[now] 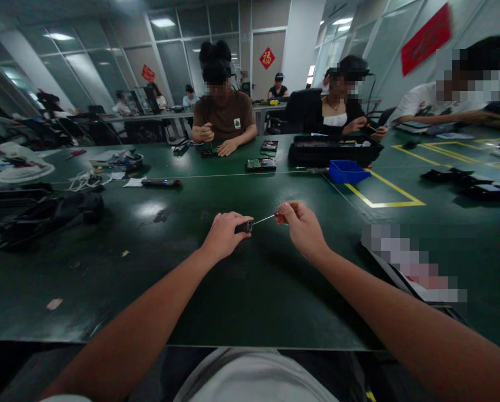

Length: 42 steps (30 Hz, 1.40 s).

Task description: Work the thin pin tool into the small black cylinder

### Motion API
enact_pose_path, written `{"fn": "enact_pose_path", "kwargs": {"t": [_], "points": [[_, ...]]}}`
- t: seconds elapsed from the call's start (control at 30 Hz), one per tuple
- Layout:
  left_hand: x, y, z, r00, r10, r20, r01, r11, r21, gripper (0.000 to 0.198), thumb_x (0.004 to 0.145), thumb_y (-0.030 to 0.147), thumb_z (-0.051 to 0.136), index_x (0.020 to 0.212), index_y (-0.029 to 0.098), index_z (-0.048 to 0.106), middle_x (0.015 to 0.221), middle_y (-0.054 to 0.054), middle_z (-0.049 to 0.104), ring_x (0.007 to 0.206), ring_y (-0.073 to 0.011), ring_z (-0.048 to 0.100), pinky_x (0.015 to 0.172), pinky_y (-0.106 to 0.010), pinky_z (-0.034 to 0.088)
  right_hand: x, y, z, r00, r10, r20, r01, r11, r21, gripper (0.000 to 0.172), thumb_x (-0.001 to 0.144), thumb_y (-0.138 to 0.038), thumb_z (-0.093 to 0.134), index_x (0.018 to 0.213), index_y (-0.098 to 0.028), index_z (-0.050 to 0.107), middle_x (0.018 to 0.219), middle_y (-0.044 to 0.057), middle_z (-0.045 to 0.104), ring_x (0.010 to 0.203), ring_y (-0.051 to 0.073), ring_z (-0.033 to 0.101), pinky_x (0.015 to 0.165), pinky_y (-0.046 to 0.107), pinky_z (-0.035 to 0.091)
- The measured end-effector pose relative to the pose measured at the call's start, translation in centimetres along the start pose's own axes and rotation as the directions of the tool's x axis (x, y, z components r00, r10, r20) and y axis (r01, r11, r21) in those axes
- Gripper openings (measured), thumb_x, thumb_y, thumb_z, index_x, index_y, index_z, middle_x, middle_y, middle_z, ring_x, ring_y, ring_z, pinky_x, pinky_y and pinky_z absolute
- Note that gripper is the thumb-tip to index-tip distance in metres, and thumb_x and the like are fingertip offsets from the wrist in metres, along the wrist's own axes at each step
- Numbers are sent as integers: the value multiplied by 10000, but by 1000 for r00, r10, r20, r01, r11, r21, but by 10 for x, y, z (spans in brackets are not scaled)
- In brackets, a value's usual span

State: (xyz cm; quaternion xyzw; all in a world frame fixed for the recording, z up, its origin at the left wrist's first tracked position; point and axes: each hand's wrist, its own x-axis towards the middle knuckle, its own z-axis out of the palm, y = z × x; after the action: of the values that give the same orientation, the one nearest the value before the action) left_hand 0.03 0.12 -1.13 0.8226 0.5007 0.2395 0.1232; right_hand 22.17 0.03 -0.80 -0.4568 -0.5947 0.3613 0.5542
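My left hand point(227, 234) is closed round a short black cylindrical part point(245, 226), whose round end faces right. Its exact kind I cannot make out. In my right hand point(302, 226) is a thin screwdriver point(264, 219), pinched at its red handle, which the fingers mostly cover. The metal shaft slants down to the left and its tip meets the end of the black part; whether it sits inside cannot be told. Both hands are held over the green table point(250, 296).
A blue bin point(348, 171) stands beside a long black tray point(336, 151). Hard drives point(261, 164) lie near a co-worker point(223, 111) across the table. At left are a black pen-like tool point(161, 183) and a dark bulky object point(52, 215); a blurred-out flat item point(409, 268) lies right.
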Motion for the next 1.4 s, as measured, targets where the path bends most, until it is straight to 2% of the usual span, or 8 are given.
{"fn": "enact_pose_path", "kwargs": {"t": [0.33,0.5,0.67,0.8,0.87,1.07,1.23,1.4], "points": [[0,-1,-1,999,-40,-6,39,997,-70,409,851,238,731,1255,260,673,1160,-67,655,1098,-252,577,990,-434,427,-4,-12,-3,1000,-7,-16,3,975,-223,279,965,-443,489,882,-208,614,759,33,666,710,191,629,675,346,480],[3,-2,-4,987,-126,-96,92,948,-303,397,815,239,761,1206,236,688,1177,-65,667,1085,-231,606,977,-389,456,-4,-11,-4,999,-9,-49,-3,972,-233,292,968,-461,484,910,-208,620,808,46,685,744,200,637,695,355,490],[10,-9,-6,953,-280,-112,123,701,-703,377,821,246,728,1187,185,660,1171,-93,677,1047,-206,628,936,-341,484,-4,-11,-5,999,-18,-34,10,975,-224,313,974,-480,475,931,-211,629,828,52,690,764,205,641,710,360,498],[12,-11,-9,919,-393,33,244,500,-831,372,894,272,589,1258,200,583,1082,-81,659,842,-148,607,722,-264,470,-4,-10,-5,999,-34,-39,25,973,-228,312,975,-479,472,920,-213,626,809,50,688,756,206,641,709,360,495],[11,-10,-12,909,-409,82,308,524,-794,335,916,348,557,1218,207,589,997,-62,641,750,-136,569,629,-247,423,-3,-10,-5,999,-32,-29,25,974,-225,311,974,-481,472,920,-214,624,807,47,686,755,206,641,708,359,493],[4,4,-14,961,-274,29,268,907,-325,323,881,506,630,997,207,660,898,-51,660,804,-197,595,695,-313,434,-2,-13,-5,999,-24,-48,12,971,-238,294,963,-470,481,905,-215,617,797,43,685,740,201,639,699,350,489],[0,17,-2,973,-221,68,226,971,-81,287,938,381,563,1166,223,637,1143,-71,671,1032,-250,618,841,-375,472,-1,-11,-5,1000,-2,-23,-5,959,-284,297,968,-463,476,914,-213,627,804,45,690,755,208,645,698,354,483],[1,24,8,961,-230,154,201,962,185,399,900,541,583,1172,259,658,1076,-75,670,948,-285,631,760,-404,500,-1,-8,-5,1000,18,-5,-19,947,-322,310,976,-465,456,920,-212,626,814,45,693,770,214,651,717,368,480]]}}
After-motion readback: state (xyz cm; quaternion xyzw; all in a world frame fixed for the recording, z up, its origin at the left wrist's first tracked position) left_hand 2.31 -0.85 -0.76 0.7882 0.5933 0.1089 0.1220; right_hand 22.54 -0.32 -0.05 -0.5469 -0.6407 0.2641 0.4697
